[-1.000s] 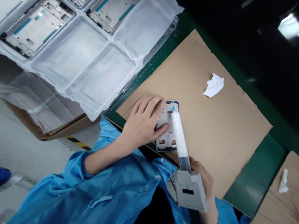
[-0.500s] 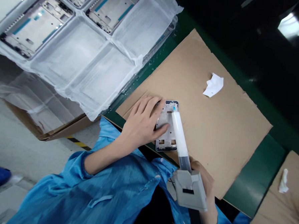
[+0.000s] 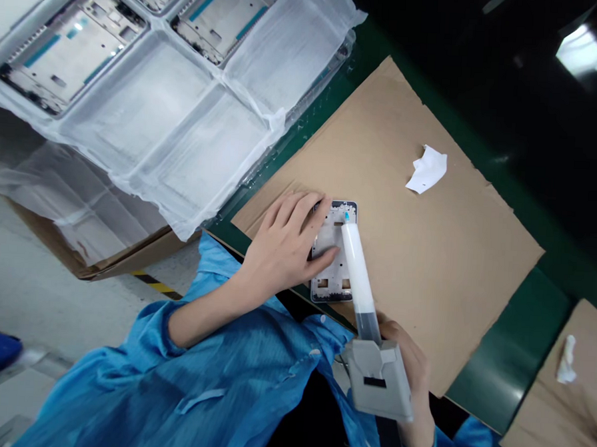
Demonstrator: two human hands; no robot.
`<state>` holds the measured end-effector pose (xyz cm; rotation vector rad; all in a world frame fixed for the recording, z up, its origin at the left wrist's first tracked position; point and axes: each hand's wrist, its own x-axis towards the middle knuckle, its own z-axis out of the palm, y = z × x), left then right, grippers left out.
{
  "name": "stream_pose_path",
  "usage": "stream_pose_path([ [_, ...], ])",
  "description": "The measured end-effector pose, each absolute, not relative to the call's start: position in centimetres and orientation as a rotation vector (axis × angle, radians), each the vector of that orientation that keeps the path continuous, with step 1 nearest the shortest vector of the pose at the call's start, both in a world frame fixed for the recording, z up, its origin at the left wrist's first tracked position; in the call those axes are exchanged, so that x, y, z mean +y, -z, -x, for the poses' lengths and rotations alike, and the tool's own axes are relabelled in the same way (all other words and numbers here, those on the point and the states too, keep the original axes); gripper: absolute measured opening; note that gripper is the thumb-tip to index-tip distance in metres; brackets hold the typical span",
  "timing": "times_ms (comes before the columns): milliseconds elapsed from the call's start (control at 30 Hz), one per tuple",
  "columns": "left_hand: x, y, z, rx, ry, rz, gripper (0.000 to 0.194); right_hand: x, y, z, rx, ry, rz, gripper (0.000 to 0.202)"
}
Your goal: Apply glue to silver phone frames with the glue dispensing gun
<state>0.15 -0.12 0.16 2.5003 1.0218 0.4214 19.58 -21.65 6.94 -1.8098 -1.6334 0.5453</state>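
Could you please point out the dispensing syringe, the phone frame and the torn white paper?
Dispensing syringe (image 3: 359, 270): head view, middle of its white barrel.
Phone frame (image 3: 333, 271): head view, bare plate below the thumb.
Torn white paper (image 3: 428, 169): head view, its middle.

Left hand (image 3: 288, 241): palm down | right hand (image 3: 410, 355): curled, partly hidden

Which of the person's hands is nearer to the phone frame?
Left. The left hand lies over the left side of the phone frame; the right hand is farther, below and right in the picture, holding the dispenser.
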Motion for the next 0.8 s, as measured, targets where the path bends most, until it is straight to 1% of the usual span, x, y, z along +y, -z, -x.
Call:
stream_pose_path([
  [267, -0.1, -0.2, -0.2, 1.007, -0.459, -2.532, 0.073, -22.8, -6.4, -20.1, -1.656, -0.536, 1.846, 0.007],
  [433, -0.1, -0.3, -0.2, 1.008, -0.457, -2.532, 0.074, -23.4, -6.0, -20.3, -1.658, -0.532, 1.858, 0.009],
  [567, -0.1, -0.3, -0.2, 1.016, -0.433, -2.495, 0.074, -22.8, -6.4, -20.0, -1.637, -0.550, 1.857, 0.007],
  [800, -0.1, -0.2, -0.2, 1.006, -0.470, -2.544, 0.073, -21.9, -7.1, -19.7, -1.639, -0.533, 1.836, 0.014],
])
